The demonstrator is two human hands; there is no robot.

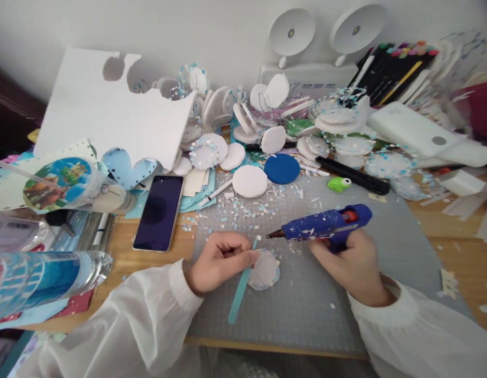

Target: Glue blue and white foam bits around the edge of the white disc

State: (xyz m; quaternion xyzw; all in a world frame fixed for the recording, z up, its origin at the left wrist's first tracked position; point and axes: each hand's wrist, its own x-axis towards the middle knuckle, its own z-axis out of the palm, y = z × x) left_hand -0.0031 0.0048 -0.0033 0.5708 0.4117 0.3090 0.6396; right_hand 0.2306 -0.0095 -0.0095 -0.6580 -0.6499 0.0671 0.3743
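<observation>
My left hand (223, 261) is closed in a pinch on teal tweezers (240, 294), whose upper tip carries a tiny white piece (259, 238). Below that tip a round white foam disc (266, 270), edged with small blue and white bits, lies on the grey cutting mat (306, 304). My right hand (348, 260) is wrapped round the handle of a blue glue gun (322, 224). Its dark nozzle points left, close to the tweezers' tip and apart from it. White shreds stick to the gun's barrel.
Loose blue and white bits (247, 212) litter the mat's far side. Behind are many white foam discs (250, 181), a blue disc (282, 168) and a black pen-like tool (353, 176). Left stand a phone (158, 212), a drink cup (78, 184) and a water bottle (50, 278).
</observation>
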